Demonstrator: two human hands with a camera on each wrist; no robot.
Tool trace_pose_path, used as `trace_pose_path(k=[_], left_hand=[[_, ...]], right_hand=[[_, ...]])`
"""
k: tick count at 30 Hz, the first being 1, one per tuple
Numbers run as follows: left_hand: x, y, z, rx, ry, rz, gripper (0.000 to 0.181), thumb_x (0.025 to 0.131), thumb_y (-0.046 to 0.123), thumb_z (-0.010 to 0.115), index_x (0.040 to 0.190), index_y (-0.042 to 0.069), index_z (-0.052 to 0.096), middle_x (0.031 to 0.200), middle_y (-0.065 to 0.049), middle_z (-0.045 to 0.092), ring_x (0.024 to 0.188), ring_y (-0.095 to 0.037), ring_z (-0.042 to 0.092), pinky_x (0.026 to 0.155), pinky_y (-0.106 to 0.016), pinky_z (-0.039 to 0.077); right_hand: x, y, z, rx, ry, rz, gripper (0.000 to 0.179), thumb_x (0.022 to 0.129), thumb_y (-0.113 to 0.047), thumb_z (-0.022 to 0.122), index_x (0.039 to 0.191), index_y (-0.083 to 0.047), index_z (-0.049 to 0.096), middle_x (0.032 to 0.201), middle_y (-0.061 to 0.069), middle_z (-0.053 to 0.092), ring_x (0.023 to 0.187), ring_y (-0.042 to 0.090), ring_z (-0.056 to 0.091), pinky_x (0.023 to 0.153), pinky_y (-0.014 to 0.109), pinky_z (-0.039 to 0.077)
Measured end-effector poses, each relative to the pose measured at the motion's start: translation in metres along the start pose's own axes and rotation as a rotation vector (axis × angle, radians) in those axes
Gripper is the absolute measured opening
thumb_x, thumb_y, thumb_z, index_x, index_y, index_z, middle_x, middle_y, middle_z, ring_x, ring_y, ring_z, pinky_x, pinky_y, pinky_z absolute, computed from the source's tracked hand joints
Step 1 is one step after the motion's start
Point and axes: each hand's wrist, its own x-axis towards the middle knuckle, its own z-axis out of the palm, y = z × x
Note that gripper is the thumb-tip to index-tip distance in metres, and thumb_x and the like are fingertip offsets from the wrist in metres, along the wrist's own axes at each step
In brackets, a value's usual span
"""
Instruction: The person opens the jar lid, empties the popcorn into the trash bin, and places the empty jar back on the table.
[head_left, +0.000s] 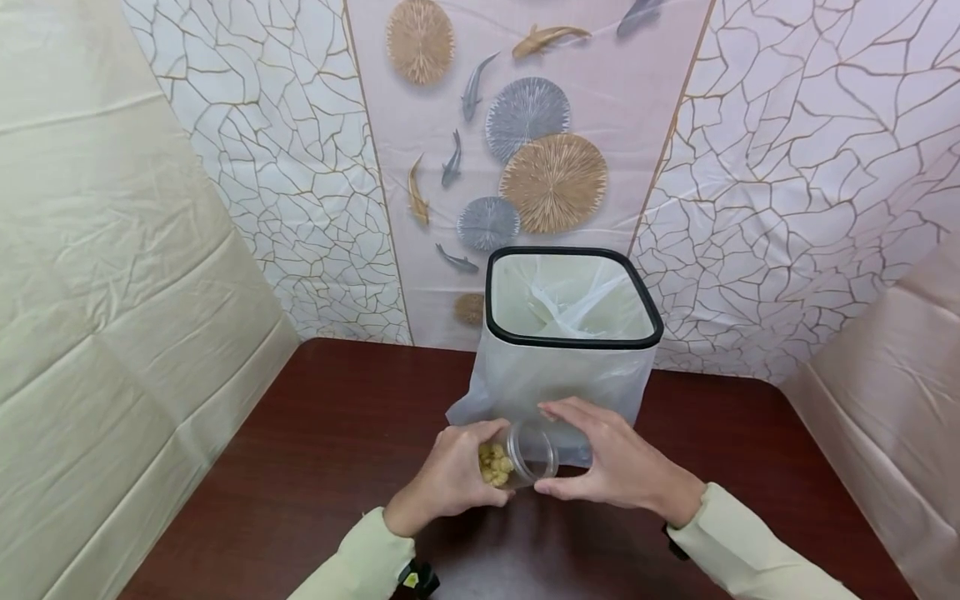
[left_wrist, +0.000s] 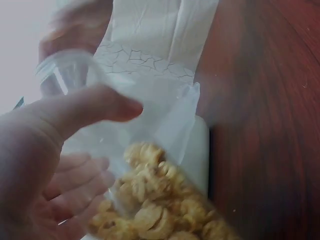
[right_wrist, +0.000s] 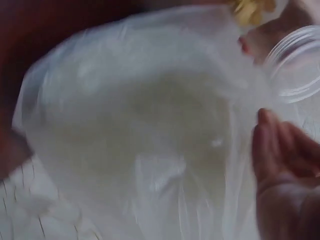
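Note:
My left hand (head_left: 450, 471) grips a clear plastic jar (left_wrist: 115, 145) that lies tilted on its side above the table. Popcorn (head_left: 494, 464), yellow-brown and lumpy, fills its lower end, near my left palm. The clear ringed end (right_wrist: 300, 65) of the jar faces right, toward my right hand (head_left: 611, 458). That hand curves around this end with thumb and fingers spread, the thumb tip right at the lower rim. In the right wrist view, its fingers (right_wrist: 272, 145) stand apart from the ringed end.
A white bin with a black rim (head_left: 573, 342) and a translucent liner bag (right_wrist: 175, 125) stands just behind the hands. The dark reddish table (head_left: 337, 433) reaches back to a patterned cloth wall (head_left: 300, 167). Plain cloth (head_left: 97, 292) hangs on the left side.

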Motion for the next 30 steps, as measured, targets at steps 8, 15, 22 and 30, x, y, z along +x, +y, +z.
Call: trace_pose_path(k=[8, 15, 22, 30], left_hand=[[-0.005, 0.008, 0.008, 0.248, 0.122, -0.023, 0.081, 0.057, 0.03, 0.1, 0.13, 0.017, 0.068, 0.119, 0.004, 0.077, 0.091, -0.013, 0.074, 0.077, -0.032, 0.062], [-0.005, 0.009, 0.01, 0.277, 0.126, 0.037, 0.08, 0.055, 0.032, 0.1, 0.128, 0.016, 0.069, 0.115, 0.004, 0.077, 0.091, -0.011, 0.074, 0.078, -0.029, 0.061], [-0.002, 0.006, 0.006, 0.157, 0.082, 0.093, 0.076, 0.053, 0.031, 0.1, 0.121, 0.017, 0.072, 0.107, 0.009, 0.077, 0.089, -0.006, 0.071, 0.079, -0.025, 0.059], [0.005, -0.001, 0.001, -0.084, -0.064, 0.166, 0.074, 0.056, 0.028, 0.099, 0.124, 0.014, 0.074, 0.107, 0.006, 0.08, 0.092, 0.0, 0.07, 0.083, -0.017, 0.057]], right_hand=[[0.004, -0.01, 0.013, 0.086, -0.008, 0.25, 0.075, 0.074, -0.054, 0.091, 0.128, -0.007, 0.068, 0.109, -0.005, 0.071, 0.096, 0.011, 0.071, 0.084, 0.037, 0.062], [0.001, -0.008, 0.023, 0.083, 0.032, 0.231, 0.062, 0.074, -0.05, 0.092, 0.117, -0.009, 0.071, 0.095, -0.006, 0.07, 0.085, 0.006, 0.066, 0.075, 0.028, 0.059], [-0.001, -0.005, 0.019, 0.066, 0.06, 0.085, 0.057, 0.071, -0.047, 0.092, 0.112, -0.013, 0.072, 0.093, -0.009, 0.067, 0.082, 0.004, 0.063, 0.071, 0.028, 0.058], [0.004, -0.01, 0.004, 0.032, 0.025, -0.186, 0.061, 0.061, -0.033, 0.097, 0.114, -0.017, 0.07, 0.101, -0.007, 0.067, 0.089, 0.003, 0.064, 0.077, 0.018, 0.057]])
